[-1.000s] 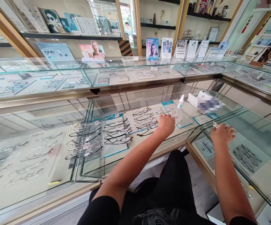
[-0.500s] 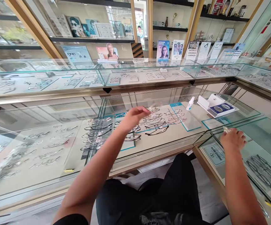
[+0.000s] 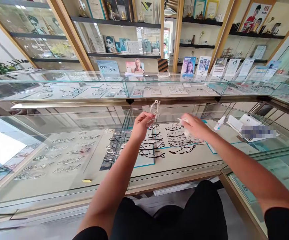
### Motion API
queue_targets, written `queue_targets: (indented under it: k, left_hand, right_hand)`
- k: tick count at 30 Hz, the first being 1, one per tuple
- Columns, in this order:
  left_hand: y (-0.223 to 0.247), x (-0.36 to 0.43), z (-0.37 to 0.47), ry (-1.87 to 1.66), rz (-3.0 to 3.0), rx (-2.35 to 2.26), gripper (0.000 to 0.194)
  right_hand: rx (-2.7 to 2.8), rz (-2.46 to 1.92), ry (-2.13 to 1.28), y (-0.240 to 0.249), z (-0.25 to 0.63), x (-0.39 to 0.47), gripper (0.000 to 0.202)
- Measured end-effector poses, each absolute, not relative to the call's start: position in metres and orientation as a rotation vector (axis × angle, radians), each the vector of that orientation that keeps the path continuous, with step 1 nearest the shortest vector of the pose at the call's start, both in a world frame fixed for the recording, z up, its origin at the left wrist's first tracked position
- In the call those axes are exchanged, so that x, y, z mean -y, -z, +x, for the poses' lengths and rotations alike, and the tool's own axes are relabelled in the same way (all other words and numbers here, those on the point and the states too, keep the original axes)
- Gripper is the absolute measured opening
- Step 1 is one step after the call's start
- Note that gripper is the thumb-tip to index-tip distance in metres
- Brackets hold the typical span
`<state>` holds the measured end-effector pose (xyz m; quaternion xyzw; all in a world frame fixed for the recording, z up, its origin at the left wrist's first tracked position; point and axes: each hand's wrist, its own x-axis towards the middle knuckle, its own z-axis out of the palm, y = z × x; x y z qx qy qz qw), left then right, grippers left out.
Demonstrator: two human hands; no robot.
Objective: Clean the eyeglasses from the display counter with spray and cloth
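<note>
A pair of clear-framed eyeglasses (image 3: 155, 107) is pinched in my left hand (image 3: 141, 126), held upright above the glass counter. To its right, my right hand (image 3: 193, 125) is closed on a crumpled white cloth (image 3: 186, 132), apart from the eyeglasses; one corner of the cloth pokes out toward the left. Below both hands, several dark-framed glasses (image 3: 181, 149) lie in rows inside the glass display case (image 3: 164, 168).
A white spray bottle (image 3: 219, 123) and an open white box (image 3: 249, 128) stand on the counter at the right. More frames (image 3: 67, 155) lie in the case at left. Behind runs a second glass case (image 3: 109, 76), with shelves (image 3: 117, 56) along the wall.
My right hand has come from the far right, with the white cloth, toward my left hand. The eyeglasses are now raised upright. The view has shifted, showing more shelving.
</note>
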<state>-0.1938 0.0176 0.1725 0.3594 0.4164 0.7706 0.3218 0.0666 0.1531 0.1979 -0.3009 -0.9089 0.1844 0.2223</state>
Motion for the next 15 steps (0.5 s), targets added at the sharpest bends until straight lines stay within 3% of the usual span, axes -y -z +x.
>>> queue_targets:
  k: [5,11,15]
  left_hand:
    - [-0.162,-0.015,-0.2,-2.054,0.799,-1.11,0.049]
    - [-0.159,-0.012,-0.194,-2.091,0.794,-1.123,0.051]
    - [-0.154,-0.01,-0.188,-2.086,0.867,-1.153,0.045]
  right_hand:
    - [2.552,-0.912,-0.597,-0.208,-0.027,-0.2,0.007]
    - [2.296,-0.781,-0.704,-0.195,-0.033,-0.158,0.026]
    - [2.124,-0.353,-0.924,-0.176,-0.026,-0.117,0.03]
